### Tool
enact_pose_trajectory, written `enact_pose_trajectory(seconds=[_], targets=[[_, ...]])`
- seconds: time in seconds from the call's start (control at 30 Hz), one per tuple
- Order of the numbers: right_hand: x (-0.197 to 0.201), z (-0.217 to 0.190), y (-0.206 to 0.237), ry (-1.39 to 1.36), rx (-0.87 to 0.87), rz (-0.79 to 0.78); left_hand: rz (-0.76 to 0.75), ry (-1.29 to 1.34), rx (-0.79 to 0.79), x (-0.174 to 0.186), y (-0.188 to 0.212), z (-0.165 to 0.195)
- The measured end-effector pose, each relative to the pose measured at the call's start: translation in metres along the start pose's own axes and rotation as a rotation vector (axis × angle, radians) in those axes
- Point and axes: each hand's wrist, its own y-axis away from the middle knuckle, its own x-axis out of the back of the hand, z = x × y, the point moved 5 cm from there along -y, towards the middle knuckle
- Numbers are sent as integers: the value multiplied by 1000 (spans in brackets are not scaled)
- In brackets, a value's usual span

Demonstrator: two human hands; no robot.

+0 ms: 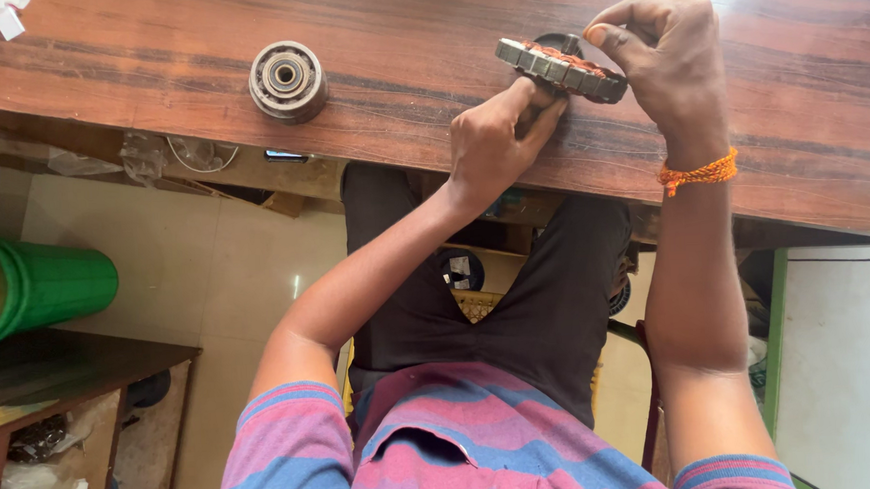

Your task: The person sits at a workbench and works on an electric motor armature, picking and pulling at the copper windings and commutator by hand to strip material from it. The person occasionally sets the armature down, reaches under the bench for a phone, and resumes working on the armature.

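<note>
Head view: a tilted ring-shaped stator point(561, 68) is gripped by the right hand point(663, 54) and pinched underneath by the left hand point(497, 139) above the wooden surface point(397, 41); a round bearing hub point(288, 80) lies apart.

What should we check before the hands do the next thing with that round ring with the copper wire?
1. Right hand grips the wire-wound ring: ok, its fingers curl over the ring's right end.
2. Left hand steadies it: ok, it touches the ring's lower edge.
3. Ring lies flat on the table: not ok, it is tilted up.
4. Round metal part is out of the way: ok, it sits apart to the left.
5. Copper wire undamaged: cannot tell.
</note>
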Motion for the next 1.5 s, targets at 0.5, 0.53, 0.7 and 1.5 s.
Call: enact_pose_trajectory(seconds=[0.5,0.53,0.7,1.5], targets=[[60,-9,49,-165,-252,181,-378,-48,-496,4,-59,-6],[64,-16,57,-204,-296,182,-382,-34,-477,2,-59,-9],[47,-49,94,-225,-239,58,-368,13,-431,-1,-60,-14],[19,-54,81,92,-29,171,-39,109,-356,6,-13,-6]])
